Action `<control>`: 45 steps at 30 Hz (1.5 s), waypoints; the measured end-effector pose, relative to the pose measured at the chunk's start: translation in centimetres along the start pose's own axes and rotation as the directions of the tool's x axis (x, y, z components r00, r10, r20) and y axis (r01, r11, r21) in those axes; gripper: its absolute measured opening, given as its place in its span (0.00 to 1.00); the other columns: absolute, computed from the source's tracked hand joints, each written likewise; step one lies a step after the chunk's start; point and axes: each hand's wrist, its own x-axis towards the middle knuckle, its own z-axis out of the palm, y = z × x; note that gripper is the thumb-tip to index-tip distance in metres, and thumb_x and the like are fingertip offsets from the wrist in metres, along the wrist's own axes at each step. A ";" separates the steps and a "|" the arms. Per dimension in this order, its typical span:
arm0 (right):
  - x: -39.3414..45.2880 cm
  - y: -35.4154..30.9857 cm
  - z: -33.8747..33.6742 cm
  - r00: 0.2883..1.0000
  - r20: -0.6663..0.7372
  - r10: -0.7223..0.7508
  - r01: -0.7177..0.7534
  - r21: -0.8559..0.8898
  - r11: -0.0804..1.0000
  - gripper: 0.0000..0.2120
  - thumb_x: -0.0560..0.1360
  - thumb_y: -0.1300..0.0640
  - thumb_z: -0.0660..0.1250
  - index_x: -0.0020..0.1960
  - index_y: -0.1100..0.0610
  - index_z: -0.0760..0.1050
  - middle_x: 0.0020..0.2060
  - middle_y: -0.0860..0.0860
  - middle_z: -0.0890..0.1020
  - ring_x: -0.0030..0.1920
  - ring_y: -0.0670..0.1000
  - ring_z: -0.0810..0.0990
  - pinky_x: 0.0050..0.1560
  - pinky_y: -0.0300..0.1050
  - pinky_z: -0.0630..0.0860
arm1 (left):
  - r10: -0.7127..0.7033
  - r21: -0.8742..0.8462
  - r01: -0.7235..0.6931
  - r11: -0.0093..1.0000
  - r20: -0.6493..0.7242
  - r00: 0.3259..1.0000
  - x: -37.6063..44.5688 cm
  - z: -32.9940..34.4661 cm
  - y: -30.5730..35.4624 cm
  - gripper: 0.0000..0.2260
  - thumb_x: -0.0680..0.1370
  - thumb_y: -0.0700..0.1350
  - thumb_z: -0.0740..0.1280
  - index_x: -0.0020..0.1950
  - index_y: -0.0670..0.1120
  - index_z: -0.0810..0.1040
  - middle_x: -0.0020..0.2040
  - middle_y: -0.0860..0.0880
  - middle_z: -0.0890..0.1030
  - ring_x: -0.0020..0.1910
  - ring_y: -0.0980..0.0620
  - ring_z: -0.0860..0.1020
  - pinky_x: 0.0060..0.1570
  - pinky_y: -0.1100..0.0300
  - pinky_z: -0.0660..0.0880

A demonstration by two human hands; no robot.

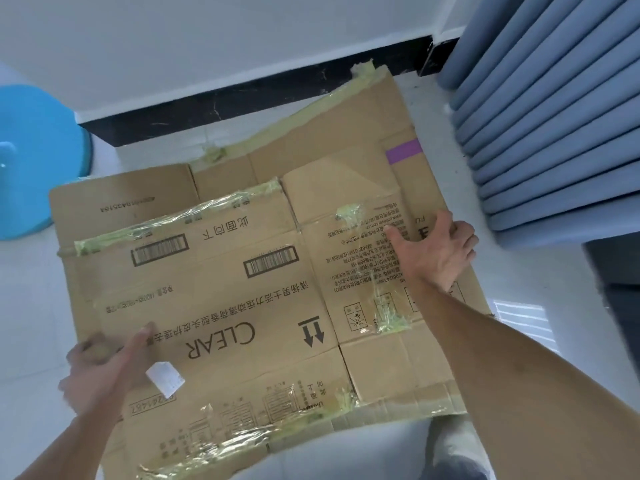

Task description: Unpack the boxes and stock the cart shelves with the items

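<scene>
flattened box [221,289] printed "clear", upside down; left hand [100,368] pinches its edge, right hand [433,251] grips its far side.

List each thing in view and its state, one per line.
Cardboard box: flattened, tape torn, lying on another flattened carton.
Left hand: grips the box's near left edge.
Right hand: holds the right edge, fingers curled over it.
Blue curtain: hanging, pleated.
</scene>
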 end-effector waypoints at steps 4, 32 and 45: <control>0.3 1.6 -4.7 0.999 0.021 0.034 -0.035 0.013 0.999 0.35 0.63 0.34 0.74 0.60 0.54 0.70 0.60 0.61 0.71 0.60 0.60 0.69 0.59 0.56 0.67 | 0.033 -0.001 -0.033 0.999 0.010 0.999 -3.6 -0.6 3.2 0.48 0.53 0.73 0.70 0.70 0.57 0.66 0.64 0.39 0.73 0.62 0.35 0.74 0.57 0.43 0.74; -1.3 3.7 5.7 0.756 0.576 -0.310 0.479 -0.165 0.862 0.61 0.60 0.29 0.73 0.78 0.42 0.37 0.73 0.64 0.28 0.77 0.67 0.37 0.73 0.64 0.49 | 0.503 0.391 -0.612 0.687 0.353 0.789 -10.3 20.4 8.9 0.52 0.62 0.73 0.71 0.75 0.61 0.44 0.77 0.38 0.32 0.78 0.34 0.39 0.69 0.35 0.62; -0.5 -1.6 2.4 0.617 0.693 -0.372 0.697 -0.263 0.667 0.49 0.76 0.49 0.68 0.79 0.49 0.33 0.75 0.64 0.32 0.75 0.65 0.32 0.73 0.65 0.38 | 0.571 0.503 -0.688 0.523 0.393 0.721 -11.1 16.5 13.5 0.46 0.68 0.68 0.70 0.78 0.58 0.50 0.78 0.35 0.49 0.76 0.35 0.55 0.71 0.38 0.60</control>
